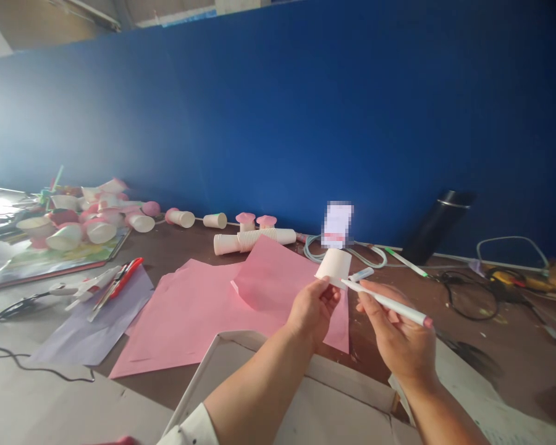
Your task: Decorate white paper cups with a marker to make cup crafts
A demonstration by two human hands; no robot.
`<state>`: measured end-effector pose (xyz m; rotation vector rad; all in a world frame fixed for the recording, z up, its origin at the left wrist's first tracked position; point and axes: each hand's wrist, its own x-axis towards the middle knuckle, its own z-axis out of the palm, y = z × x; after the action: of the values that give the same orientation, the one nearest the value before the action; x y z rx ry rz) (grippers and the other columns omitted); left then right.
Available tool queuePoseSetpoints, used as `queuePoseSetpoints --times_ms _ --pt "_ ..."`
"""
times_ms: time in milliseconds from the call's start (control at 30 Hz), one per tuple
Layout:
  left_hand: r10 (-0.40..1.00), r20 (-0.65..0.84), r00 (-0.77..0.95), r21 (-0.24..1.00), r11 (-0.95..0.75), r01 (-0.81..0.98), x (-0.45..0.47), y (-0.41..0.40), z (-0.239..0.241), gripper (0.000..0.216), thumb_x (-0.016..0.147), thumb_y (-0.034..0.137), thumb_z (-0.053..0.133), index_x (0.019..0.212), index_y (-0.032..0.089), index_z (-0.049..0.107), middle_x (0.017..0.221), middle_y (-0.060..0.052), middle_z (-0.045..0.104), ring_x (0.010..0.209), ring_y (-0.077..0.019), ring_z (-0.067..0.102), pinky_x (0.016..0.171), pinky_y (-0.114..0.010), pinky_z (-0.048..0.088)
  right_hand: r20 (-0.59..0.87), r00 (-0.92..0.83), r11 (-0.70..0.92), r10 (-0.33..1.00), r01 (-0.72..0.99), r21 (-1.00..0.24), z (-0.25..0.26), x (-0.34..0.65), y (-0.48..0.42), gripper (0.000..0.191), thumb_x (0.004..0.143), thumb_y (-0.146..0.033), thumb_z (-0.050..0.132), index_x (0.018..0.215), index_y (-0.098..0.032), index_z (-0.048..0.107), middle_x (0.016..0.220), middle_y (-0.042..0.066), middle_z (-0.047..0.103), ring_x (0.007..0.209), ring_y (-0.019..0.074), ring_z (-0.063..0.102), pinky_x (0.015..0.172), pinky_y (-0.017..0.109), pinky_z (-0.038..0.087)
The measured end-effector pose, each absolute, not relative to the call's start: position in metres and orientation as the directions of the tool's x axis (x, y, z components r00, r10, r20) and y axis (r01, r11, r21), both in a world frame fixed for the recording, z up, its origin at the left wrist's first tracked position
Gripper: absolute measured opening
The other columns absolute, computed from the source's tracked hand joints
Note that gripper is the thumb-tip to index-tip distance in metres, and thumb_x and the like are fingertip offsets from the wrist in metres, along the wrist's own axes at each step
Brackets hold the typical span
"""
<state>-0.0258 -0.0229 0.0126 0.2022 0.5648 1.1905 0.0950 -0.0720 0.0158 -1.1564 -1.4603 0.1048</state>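
My left hand (312, 309) is closed on a white paper cup (334, 266), held tilted above the table. My right hand (401, 337) grips a white marker pen (389, 303) with a pink end; its tip touches the cup's lower side. A white pen cap (361, 274) lies on the table just behind the cup. Pink paper sheets (204, 309) are spread out under and to the left of my hands.
A stack of white cups (252, 239) lies on its side behind the pink paper. Decorated pink and white cups (78, 219) crowd a tray at left. Scissors (115, 281) rest on lilac paper. A black flask (438, 225), cables (463, 293) and an open cardboard box (306, 395) are nearby.
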Motion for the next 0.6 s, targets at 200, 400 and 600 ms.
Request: queuePoseSetpoints --times_ms 200,400,600 --pt "0.943 -0.217 0.254 0.494 0.33 -0.805 -0.0263 -0.0218 0.0073 0.006 0.075 0.007 0.063 0.081 0.008 0.062 0.074 -0.004 0.058 0.059 -0.0046 0.053 0.061 -0.013 0.049 0.701 0.224 0.506 0.677 0.551 -0.664 0.0152 0.0945 -0.0725 0.022 0.084 -0.028 0.062 0.105 -0.022 0.067 0.096 0.006 0.067 0.073 0.0163 0.065 0.069 0.033 0.055" --pt "0.932 -0.236 0.276 0.505 0.361 -0.784 -0.0246 -0.0239 0.0098 0.023 0.07 0.0 0.06 0.09 0.01 0.063 0.09 -0.007 0.063 0.07 -0.0067 0.058 0.065 -0.014 0.05 0.694 0.214 0.492 0.688 0.566 -0.662 0.0131 0.0965 -0.072 0.022 0.084 -0.028 0.062 0.104 -0.022 0.067 0.1 0.006 0.067 0.085 0.0193 0.066 0.076 0.035 0.055" --pt "0.901 -0.346 0.261 0.413 0.396 -0.821 -0.0242 -0.0224 0.0118 0.005 0.075 0.011 0.058 0.079 0.008 0.06 0.07 -0.006 0.056 0.062 -0.0103 0.056 0.065 -0.022 0.053 0.719 0.192 0.517 0.668 0.575 -0.634 0.0126 0.0947 -0.0722 0.022 0.083 -0.026 0.062 0.105 -0.023 0.067 0.1 0.006 0.067 0.081 0.0188 0.067 0.074 0.035 0.056"
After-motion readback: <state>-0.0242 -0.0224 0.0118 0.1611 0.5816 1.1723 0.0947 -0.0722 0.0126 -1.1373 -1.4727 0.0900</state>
